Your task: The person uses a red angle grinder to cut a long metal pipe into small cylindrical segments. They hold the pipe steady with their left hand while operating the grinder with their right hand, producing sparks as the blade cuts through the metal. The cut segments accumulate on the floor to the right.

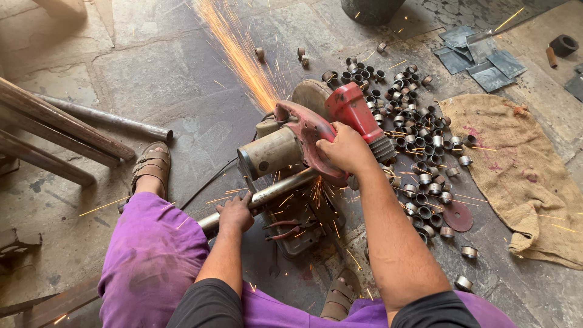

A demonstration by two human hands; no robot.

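Purple trousers [152, 255], black sleeves [209, 307], brown sandals [152, 163].

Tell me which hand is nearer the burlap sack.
Right. The right hand grips the saw handle, closer to the sack; the left hand holds the pipe farther away.

Red saw, orange sparks, purple trousers on grey stone

The chop saw [316, 136] has a worn red guard and handle, with a dull tan-grey motor drum. Orange-yellow sparks [243, 51] streak over the mottled grey stone floor [152, 67]. The pipe [267, 197] is bare silvery steel, as are the cut rings [419, 146], dark inside. The trousers [152, 255] are purple, the sandals [150, 164] brown, the sackcloth [522, 170] tan with pinkish stains.
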